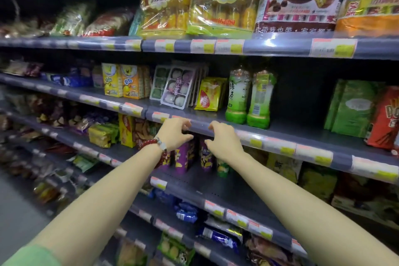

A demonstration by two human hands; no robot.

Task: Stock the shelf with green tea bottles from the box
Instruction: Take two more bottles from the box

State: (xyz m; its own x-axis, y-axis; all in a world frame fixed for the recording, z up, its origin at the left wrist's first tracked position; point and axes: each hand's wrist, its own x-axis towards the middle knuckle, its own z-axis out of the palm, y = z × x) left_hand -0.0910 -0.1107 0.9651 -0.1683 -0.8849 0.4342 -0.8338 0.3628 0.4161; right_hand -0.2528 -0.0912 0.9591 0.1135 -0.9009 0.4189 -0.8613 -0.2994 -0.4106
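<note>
Two green tea bottles stand upright side by side on the grey shelf (302, 134), one (238, 96) left of the other (261, 98). Both have green bases and pale labels. My left hand (174, 135), with a red bead bracelet at the wrist, hovers just below and in front of the shelf's front rail, fingers curled apart and holding nothing. My right hand (222, 138) is beside it at the same rail, also with nothing in it. Both hands are lower left of the bottles. The box is out of view.
A yellow snack pack (210, 95) and trays of mochi (177, 86) sit left of the bottles. Bare shelf lies right of them up to green bags (349, 108). Bread bags (218, 0) fill the shelf above. Purple chip cans (183, 155) stand below my hands.
</note>
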